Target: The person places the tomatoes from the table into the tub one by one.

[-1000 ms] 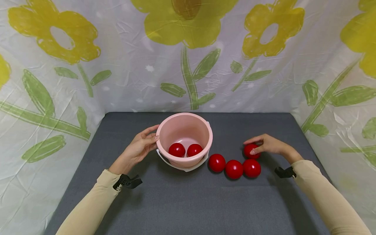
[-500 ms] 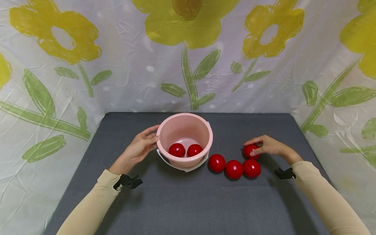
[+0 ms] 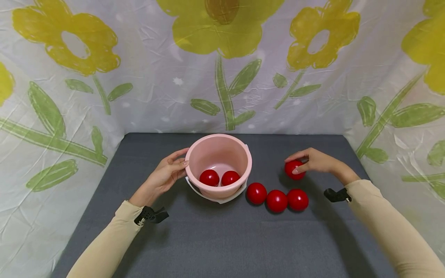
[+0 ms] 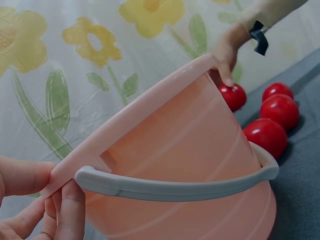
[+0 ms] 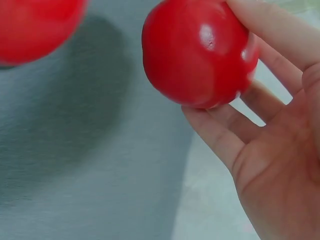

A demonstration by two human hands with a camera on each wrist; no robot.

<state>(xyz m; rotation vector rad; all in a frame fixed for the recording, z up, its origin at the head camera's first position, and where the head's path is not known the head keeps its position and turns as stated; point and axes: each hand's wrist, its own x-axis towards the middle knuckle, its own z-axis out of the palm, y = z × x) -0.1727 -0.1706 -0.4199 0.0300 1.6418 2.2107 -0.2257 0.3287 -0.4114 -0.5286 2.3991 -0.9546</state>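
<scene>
Person in cream sleeves [image 3: 389, 224] at a gray table [image 3: 222, 243]: L hand [image 3: 163, 175] pinches the rim of a pink bucket [image 3: 217, 152] betw. thumb and fingers, while R hand [image 3: 320, 161] grasps a red ball [image 5: 195, 55], thumb on one side and fingers round the other, holding it clear of the tabletop, R of the bucket and apart from it. Two more balls [image 3: 209, 177] sit inside the bucket, toward its near side. Three other balls [image 3: 277, 200] lie close together on the table in a bent row, the leftmost just beside the bucket. White handle [image 4: 180, 190] hangs on the bucket's near side; backdrop [image 3: 149, 104] w/ yellow flowers [image 3: 217, 29] & green stems rises behind
</scene>
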